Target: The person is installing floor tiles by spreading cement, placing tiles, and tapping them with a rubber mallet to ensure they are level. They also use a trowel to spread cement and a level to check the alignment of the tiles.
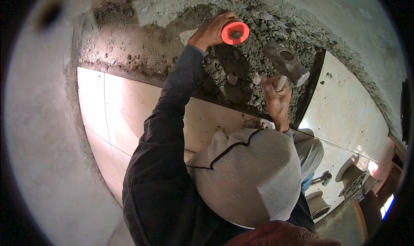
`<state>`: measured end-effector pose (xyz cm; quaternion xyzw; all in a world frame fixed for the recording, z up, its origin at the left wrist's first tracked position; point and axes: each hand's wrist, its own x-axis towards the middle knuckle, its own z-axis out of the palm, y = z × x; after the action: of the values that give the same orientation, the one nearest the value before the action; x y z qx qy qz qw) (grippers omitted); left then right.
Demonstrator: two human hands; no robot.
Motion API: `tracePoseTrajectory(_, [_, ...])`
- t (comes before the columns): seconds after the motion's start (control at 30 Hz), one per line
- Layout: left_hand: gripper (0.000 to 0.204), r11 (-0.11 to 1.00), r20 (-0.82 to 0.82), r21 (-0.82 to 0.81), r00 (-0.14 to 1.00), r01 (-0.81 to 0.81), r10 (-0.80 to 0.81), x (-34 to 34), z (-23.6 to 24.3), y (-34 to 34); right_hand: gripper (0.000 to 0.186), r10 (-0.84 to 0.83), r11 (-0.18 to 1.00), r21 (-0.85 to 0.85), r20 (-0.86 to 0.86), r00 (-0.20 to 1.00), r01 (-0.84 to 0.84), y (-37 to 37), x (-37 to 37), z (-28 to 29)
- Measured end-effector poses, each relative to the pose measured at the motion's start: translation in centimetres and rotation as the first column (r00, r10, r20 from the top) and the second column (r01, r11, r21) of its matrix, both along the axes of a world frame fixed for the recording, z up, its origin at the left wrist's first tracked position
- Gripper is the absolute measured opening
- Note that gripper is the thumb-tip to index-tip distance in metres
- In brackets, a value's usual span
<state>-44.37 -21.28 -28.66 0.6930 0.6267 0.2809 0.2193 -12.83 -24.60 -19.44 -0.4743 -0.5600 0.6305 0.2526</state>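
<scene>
My left hand [212,29] is closed around a chisel with a round red-orange hand guard [244,34]. It is seen almost end-on, with its grey struck end in the middle of the guard; its tip is hidden. To the right and nearer me, my right hand [278,100] grips a club hammer [290,65] by its short handle. The heavy grey head is tilted and stands apart from the chisel. Under both hands lies broken, crumbly grey mortar [233,78] with loose lumps.
Large pale tiles [129,95] border the rubble on the near side, and more tiles [345,95] lie at the right. Grey plastered walls [39,116] curve around. A mallet-like tool [326,177] and spool-shaped objects [350,172] sit at the lower right beside my leg.
</scene>
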Motion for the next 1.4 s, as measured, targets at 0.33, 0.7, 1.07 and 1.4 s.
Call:
tracePoseTrajectory(0.33, [0.057,0.975,-0.029,-0.173,0.99,-0.14,0.137,-1.8,0.3,0.7,0.032,0.277,0.959,-0.024,0.282,0.919,-0.282,2.0,-4.9,-3.5])
tracePoseTrajectory(0.7, [0.038,0.934,0.337,0.324,0.904,0.153,-0.265,11.7,2.8,1.8,0.022,-0.198,0.972,-0.083,0.208,0.958,0.219,-2.3,8.0,-1.0])
tracePoseTrajectory(1.07, [0.048,0.958,0.448,0.281,0.875,0.054,-0.181,13.5,-0.6,5.7,0.013,-0.213,0.829,0.374,-0.476,0.853,0.416,0.6,6.7,8.9])
tracePoseTrajectory(1.4, [0.066,0.915,0.242,0.39,0.947,0.103,-0.21,11.0,-2.2,6.5,0.02,-0.066,0.982,0.189,0.308,0.949,0.007,2.1,3.7,-2.1])
